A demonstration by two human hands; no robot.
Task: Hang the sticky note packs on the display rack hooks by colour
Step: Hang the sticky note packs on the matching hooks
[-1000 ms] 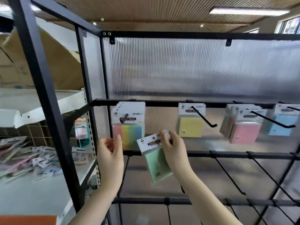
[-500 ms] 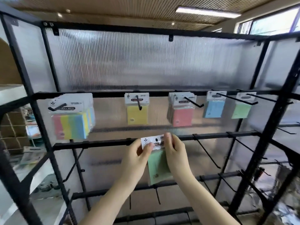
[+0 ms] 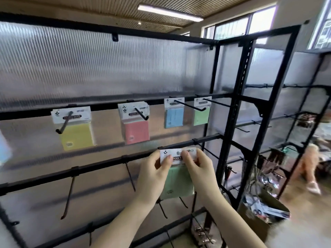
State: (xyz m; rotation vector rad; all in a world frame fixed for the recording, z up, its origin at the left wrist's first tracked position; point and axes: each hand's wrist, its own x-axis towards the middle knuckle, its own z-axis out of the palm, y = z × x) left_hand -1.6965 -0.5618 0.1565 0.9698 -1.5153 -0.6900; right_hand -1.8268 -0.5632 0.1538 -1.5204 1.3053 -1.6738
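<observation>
Pale green sticky note pack [image 3: 176, 183] with white card header is hanging upright before the black metal rack's middle rail [image 3: 100, 164], left hand [image 3: 154, 173] and right hand [image 3: 198, 169] both pinching its header, which is reading "STICKY NOTE", partly covered.

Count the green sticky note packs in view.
2. One green pack hangs on the rightmost top-row hook; the other green pack is held by the left hand and right hand. More may hide behind.
</observation>
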